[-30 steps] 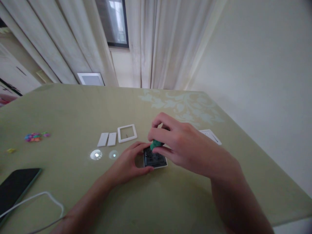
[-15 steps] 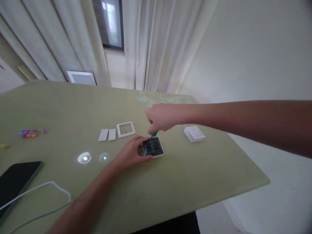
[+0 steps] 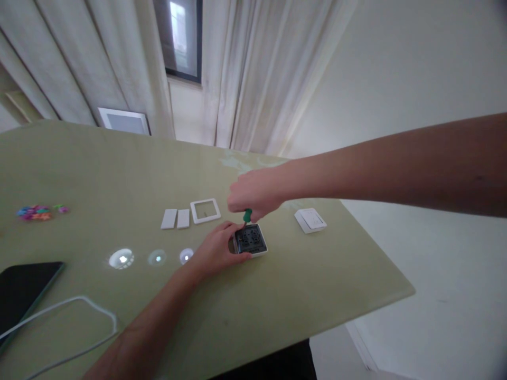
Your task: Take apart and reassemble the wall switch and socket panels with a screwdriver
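A wall switch [image 3: 253, 240] with its cover off lies on the table, its dark inner module showing inside a white housing. My left hand [image 3: 217, 249] grips the housing from the left, thumb along the near side and fingers at the far left corner. Above that far edge, my right hand [image 3: 255, 195] is closed round the green handle of a screwdriver [image 3: 247, 215]. The tool points down at the module's far left corner; its tip is too small to make out. Just beyond my left hand lie a white square frame [image 3: 217, 210] and two white rocker plates [image 3: 169, 219].
A second white switch [image 3: 311, 219] sits to the right. Small colourful pieces [image 3: 37, 212] lie at far left, nearer a dark tablet [image 3: 27, 285] and a white cable [image 3: 79, 298]. Table edge and wall bound the right side.
My right wrist has turned and its forearm sits higher, so more of the green handle shows. My left hand keeps its hold on the switch. The camera view has shifted slightly.
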Demonstrator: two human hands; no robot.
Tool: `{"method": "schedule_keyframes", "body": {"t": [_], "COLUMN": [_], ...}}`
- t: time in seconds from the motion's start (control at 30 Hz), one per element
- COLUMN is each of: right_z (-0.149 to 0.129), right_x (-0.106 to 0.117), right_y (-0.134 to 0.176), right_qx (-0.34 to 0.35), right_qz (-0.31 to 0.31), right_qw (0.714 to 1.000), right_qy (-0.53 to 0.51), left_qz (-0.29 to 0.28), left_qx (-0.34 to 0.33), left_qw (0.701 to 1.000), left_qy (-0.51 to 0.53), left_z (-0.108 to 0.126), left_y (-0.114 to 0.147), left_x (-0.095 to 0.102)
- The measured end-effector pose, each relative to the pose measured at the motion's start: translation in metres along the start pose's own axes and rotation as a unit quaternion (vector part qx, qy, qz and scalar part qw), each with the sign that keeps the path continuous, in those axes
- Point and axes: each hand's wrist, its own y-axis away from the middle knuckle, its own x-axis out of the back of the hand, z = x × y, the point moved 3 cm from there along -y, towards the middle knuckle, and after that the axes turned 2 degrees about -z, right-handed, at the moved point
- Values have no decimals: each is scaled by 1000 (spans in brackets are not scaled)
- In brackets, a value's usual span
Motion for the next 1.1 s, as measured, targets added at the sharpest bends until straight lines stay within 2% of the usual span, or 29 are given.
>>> {"method": "schedule_keyframes", "body": {"t": [0.1, 0.2, 0.27, 0.4, 0.53, 0.63, 0.7, 0.8, 0.9, 1.0, 1.1], "right_z": [13, 22, 23, 18, 5, -4, -11, -21, -28, -30, -26], "right_x": [-5, -14, -18, -17, -15, -21, -26, -31, -28, -22, -21], "right_y": [2, 3, 1, 1, 8, 16, 22, 27, 27, 20, 14], "right_qx": [-52, -97, -124, -147, -133, -93, -18, 118, 213, 222, 157], "right_qz": [6, -34, -52, -53, -18, 18, 30, 52, 76, 80, 81], "right_qw": [996, 978, 969, 967, 984, 995, 993, 960, 927, 923, 948], "right_qy": [-72, -183, -208, -202, -116, 9, 117, 248, 299, 305, 264], "left_qz": [-17, -31, -31, -24, -18, -13, -14, -27, -35, -36, -31], "left_qx": [-9, -15, -19, -20, -15, -19, -26, -33, -38, -41, -42], "left_qw": [1000, 999, 999, 999, 999, 999, 999, 999, 999, 999, 999], "left_qy": [15, 22, 24, 19, 26, 24, 21, 22, 13, -1, -6], "left_z": [5, 8, 9, 9, 8, 7, 6, 5, 7, 10, 12], "left_y": [1, 1, 2, 2, 2, 2, 2, 0, 0, 1, 4], "left_x": [-1, -2, -3, -3, -5, -5, -5, -5, -5, -5, -6]}}
